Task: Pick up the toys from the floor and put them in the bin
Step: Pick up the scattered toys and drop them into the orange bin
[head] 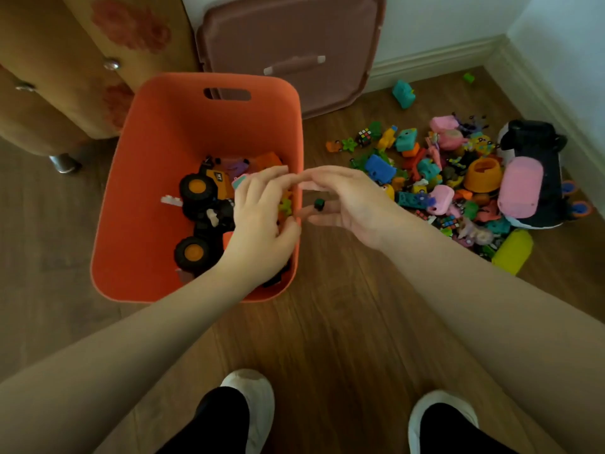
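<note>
A person stands over an orange bin point(157, 165) on a wooden floor point(343, 322). The left hand point(262, 221) reaches into the bin, fingers curled around small green and orange pieces, above a black-and-orange toy truck point(203, 208). The right hand point(347, 204), fingers relaxed, hovers beside the rim with a tiny dark cube point(319, 204) at its fingers. A pile of colourful toys point(442, 178) lies to the right.

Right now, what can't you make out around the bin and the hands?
- Head view: the left hand covers toys in the orange bin.
- The small dark cube by the right hand: too small to identify, grip unclear.
- The toy pile: pieces overlap and blur.
</note>
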Tool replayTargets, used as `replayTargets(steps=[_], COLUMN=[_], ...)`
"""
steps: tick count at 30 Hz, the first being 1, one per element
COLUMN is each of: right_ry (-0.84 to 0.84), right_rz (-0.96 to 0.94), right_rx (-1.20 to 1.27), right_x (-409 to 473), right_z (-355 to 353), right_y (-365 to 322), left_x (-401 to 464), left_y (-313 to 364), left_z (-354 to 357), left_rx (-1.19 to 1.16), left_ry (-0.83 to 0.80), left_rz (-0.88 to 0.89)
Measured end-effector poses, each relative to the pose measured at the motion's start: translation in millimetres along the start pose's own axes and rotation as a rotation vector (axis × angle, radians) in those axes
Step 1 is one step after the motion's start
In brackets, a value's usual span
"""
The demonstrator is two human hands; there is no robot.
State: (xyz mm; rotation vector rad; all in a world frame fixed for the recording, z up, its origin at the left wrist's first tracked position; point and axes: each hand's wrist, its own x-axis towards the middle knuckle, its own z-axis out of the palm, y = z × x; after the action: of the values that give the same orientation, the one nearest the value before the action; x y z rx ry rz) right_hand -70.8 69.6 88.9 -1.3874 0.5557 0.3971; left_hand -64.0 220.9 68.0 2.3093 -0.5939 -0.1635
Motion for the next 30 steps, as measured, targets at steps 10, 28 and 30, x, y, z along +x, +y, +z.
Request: replayTargets(steps=[10, 28, 30], right_ry=[-0.117, 0.271, 0.433], right_rz=[0.034, 0.175, 0.277], right_rx=[0.478, 0.199, 0.022], right_x=[-7.7, 25.3, 28.0], right_z=[-54.9, -111.4, -137.9], right_y=[10.2, 31.6, 55.8], left_x=[11.1, 16.1, 26.5], left_y=[58.5, 35.8, 42.9], left_z=[38.6, 50.9, 68.3], left_rx=[-0.078, 0.164, 0.232], left_ry=[-0.099, -0.431, -0.546], left_rz=[0.4, 0.195, 0.145])
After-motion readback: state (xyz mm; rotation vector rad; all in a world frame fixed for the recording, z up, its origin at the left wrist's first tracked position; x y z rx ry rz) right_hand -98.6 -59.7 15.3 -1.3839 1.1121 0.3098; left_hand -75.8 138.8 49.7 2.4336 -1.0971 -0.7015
